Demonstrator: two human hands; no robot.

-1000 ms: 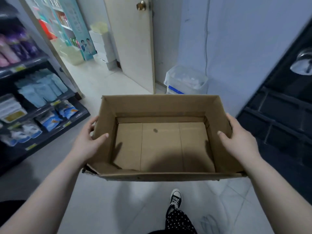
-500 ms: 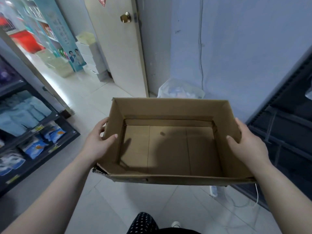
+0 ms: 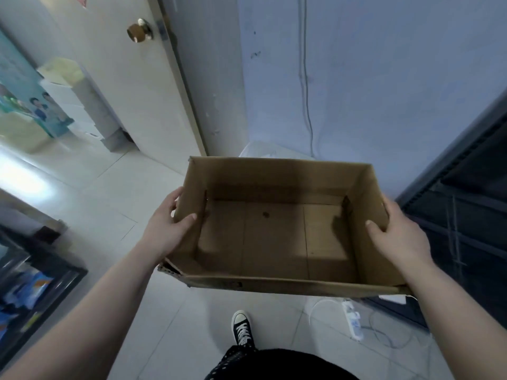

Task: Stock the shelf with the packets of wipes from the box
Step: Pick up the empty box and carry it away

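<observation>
Cardboard is forming the open box [image 3: 274,237], which is hanging in the air in front of the person at about waist height, above the tiled floor [image 3: 109,215]. Its top is facing up, and its bare bottom panels are showing, with one small dark spot near the middle. The near left corner is looking frayed.

Both hands are gripping it. The left hand [image 3: 167,229] is clasping the left wall, with the thumb lying over the rim on the inside and the fingers curling round the outside. The right hand [image 3: 397,237] is clasping the right wall in the same way, thumb inside and fingers outside. Both bare forearms are reaching in from the lower corners of the view.

Below the box, a black lace-up shoe [image 3: 242,327] is standing on the tiles, and a white power strip [image 3: 352,319] with loose cords is lying near it to the right. Just behind the far wall of the box, a white plastic-lined bin [image 3: 263,150] is peeking out.

At the lower left, a dark shelf [image 3: 55,272] is carrying blue packets [image 3: 24,292], which are too blurred to read. A dark metal rack [image 3: 466,215] is standing along the right edge. Farther off, a pale door [image 3: 123,78] with a brass knob [image 3: 139,30] is standing beside a bluish wall [image 3: 384,78], down which a thin cable [image 3: 306,91] is running.
</observation>
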